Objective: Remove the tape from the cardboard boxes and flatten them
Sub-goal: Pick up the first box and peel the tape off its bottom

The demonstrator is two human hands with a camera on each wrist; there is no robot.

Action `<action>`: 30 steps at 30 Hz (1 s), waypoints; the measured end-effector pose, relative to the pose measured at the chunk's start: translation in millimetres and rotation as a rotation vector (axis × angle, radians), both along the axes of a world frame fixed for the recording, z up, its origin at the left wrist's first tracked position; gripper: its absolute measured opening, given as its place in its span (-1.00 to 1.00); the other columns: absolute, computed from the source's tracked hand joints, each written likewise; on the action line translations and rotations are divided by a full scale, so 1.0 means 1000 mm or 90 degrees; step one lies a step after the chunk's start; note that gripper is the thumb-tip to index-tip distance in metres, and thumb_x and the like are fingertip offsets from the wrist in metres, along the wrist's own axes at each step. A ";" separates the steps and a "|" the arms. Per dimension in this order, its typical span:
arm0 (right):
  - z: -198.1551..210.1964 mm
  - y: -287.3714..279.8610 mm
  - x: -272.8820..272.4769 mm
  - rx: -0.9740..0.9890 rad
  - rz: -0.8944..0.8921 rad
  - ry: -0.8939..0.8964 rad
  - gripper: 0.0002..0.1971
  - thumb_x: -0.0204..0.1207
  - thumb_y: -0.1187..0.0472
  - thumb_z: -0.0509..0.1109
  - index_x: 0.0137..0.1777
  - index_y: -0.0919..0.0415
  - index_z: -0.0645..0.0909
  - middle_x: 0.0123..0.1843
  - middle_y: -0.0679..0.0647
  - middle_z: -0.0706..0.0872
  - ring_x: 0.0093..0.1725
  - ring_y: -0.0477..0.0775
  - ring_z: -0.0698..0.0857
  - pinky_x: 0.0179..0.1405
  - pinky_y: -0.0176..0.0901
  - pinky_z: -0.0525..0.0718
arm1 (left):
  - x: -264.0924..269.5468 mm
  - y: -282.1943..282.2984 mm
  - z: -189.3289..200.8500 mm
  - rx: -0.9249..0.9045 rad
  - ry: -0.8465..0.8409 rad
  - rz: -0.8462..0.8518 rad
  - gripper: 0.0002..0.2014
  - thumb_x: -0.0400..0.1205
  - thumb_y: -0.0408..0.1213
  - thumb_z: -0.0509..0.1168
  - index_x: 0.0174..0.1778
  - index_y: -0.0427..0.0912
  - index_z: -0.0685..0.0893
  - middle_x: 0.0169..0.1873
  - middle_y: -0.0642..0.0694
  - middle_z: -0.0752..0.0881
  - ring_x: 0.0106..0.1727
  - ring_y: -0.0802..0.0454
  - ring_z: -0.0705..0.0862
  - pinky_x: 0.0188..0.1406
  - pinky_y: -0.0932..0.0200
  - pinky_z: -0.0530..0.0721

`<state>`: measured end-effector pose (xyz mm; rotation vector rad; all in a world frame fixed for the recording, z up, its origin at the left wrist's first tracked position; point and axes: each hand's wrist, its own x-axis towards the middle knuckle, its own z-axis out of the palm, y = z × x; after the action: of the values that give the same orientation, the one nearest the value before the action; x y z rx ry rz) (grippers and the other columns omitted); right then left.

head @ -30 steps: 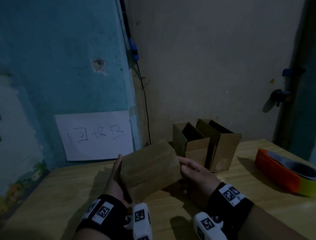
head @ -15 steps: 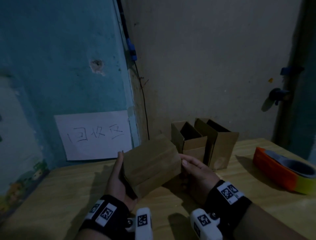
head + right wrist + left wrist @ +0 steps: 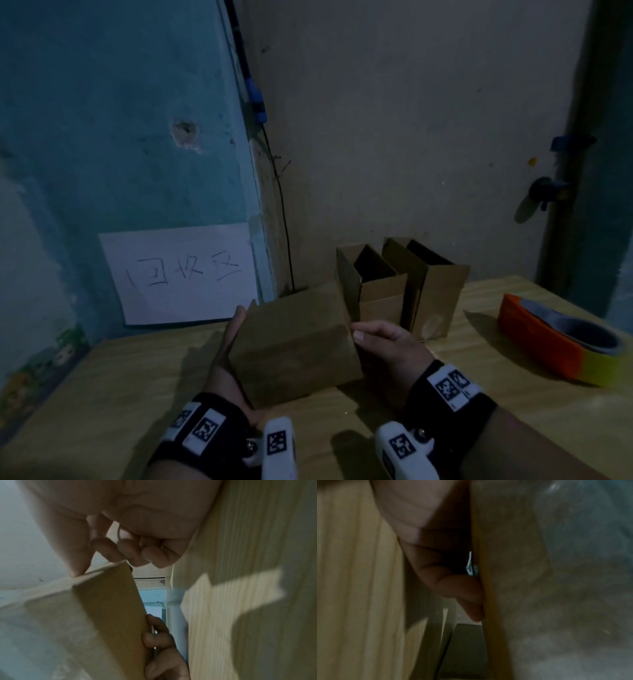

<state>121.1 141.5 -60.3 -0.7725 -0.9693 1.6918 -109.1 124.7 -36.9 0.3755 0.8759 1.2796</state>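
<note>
I hold a closed brown cardboard box [image 3: 294, 346] just above the wooden table [image 3: 102, 394], in front of me. My left hand [image 3: 227, 346] cups its left side. In the right wrist view the left fingers [image 3: 157, 638] curl round the box's lower edge. My right hand [image 3: 383, 342] grips the right end, with its thumb on the upper edge and its fingers curled behind the corner [image 3: 133, 550]. The left wrist view shows fingers [image 3: 464, 592] pressed against the box wall [image 3: 530, 588]. I see no tape on the faces that show.
Two open cardboard boxes [image 3: 373, 294] [image 3: 435, 287] stand upright at the back by the wall. An orange and yellow tape roll [image 3: 561, 349] lies at the right. A white paper sign [image 3: 181, 274] hangs on the blue wall at the left.
The box has turned in my hands from a steep tilt to nearly level and sits slightly lower. Both hands have stayed on it.
</note>
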 end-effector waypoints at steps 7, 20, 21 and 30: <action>0.001 -0.003 -0.001 0.033 0.013 -0.023 -0.35 0.05 0.13 0.84 0.22 0.02 0.81 0.41 0.26 0.69 0.28 0.37 0.77 0.26 0.47 0.70 | -0.003 0.005 -0.006 -0.033 0.013 -0.018 -0.22 0.45 0.48 0.36 0.26 -0.16 0.79 0.05 -0.55 0.85 0.27 -0.51 0.73 0.43 -0.51 0.56; 0.009 -0.008 0.002 0.074 0.049 -0.043 -0.45 0.40 0.35 0.62 0.33 -0.16 0.73 0.43 0.23 0.64 0.21 0.26 0.81 0.08 0.19 0.81 | 0.005 -0.005 0.001 -0.006 0.026 0.028 -0.48 0.58 0.40 0.32 0.08 0.01 0.77 0.09 -0.46 0.78 0.16 -0.43 0.74 0.23 -0.39 0.68; 0.008 -0.007 0.003 0.080 0.054 -0.054 -0.41 0.39 0.35 0.64 0.36 -0.20 0.71 0.43 0.24 0.63 0.23 0.26 0.79 0.11 0.20 0.80 | 0.005 -0.004 0.001 -0.004 0.036 0.028 -0.52 0.60 0.37 0.33 0.10 0.03 0.76 0.06 -0.46 0.77 0.13 -0.42 0.73 0.13 -0.32 0.69; 0.001 -0.001 0.003 0.086 0.078 -0.052 -0.36 0.27 0.31 0.72 0.35 -0.11 0.69 0.47 0.32 0.59 0.36 0.40 0.70 0.29 0.47 0.69 | 0.013 -0.017 0.017 0.010 0.019 0.022 -0.61 0.63 0.30 0.31 -0.04 0.04 0.77 -0.08 -0.42 0.76 0.03 -0.39 0.70 0.02 -0.25 0.65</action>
<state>123.9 140.6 -59.4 -0.7095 -1.1962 1.6902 -95.9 107.3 -19.8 0.3948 0.9018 1.3170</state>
